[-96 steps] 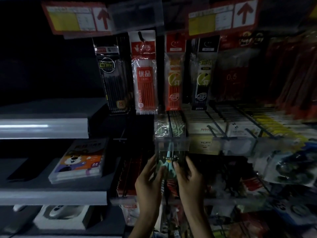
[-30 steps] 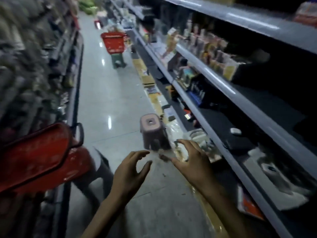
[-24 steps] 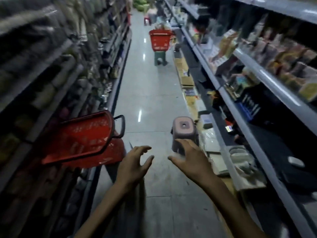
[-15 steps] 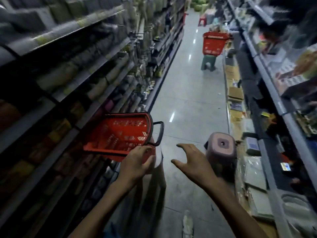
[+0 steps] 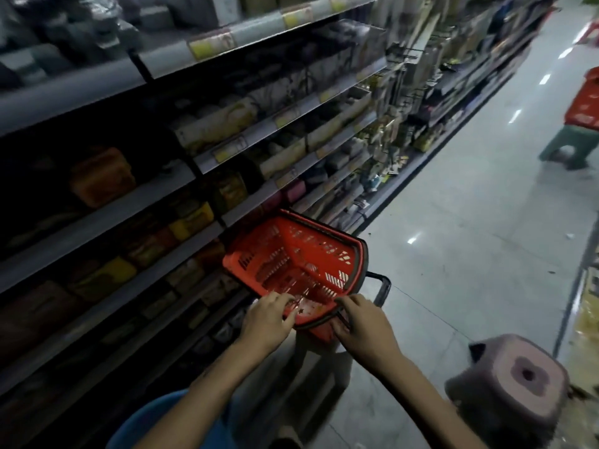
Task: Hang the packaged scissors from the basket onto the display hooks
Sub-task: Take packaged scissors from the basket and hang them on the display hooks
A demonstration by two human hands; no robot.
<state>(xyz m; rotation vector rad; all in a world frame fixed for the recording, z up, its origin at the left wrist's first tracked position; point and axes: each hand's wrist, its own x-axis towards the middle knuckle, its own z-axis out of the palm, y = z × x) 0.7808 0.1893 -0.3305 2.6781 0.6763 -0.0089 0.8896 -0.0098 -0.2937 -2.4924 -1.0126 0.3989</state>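
Item, largest first: a long grey metal shelving run (image 5: 168,202) fills our left, stocked with dim boxed goods too dark to identify; beside it a pale glossy tiled aisle floor (image 5: 470,222). Next, a red perforated plastic shopping basket (image 5: 259,241) with dark grey rim and handle, standing raised just in front of us, though what carries it is hidden. Then a dusty pink square plastic stool (image 5: 509,387) at lower right, well apart from the basket. Then our two bare hands: our left hand (image 5: 267,322) reaches over the near rim into the basket, fingers spread and loosely curled, clamped on nothing we can make out; our right hand (image 5: 366,325) rests at the near rim, fingers bent toward it, whether pinching the rim we cannot tell. Smallest: the packaged scissors, which we judge lie in the basket's near bottom corner under our left fingertips, though blur leaves only pale shapes. Progress, as we judge it: no pack in hand, no display hooks in view; picking and hanging remain.
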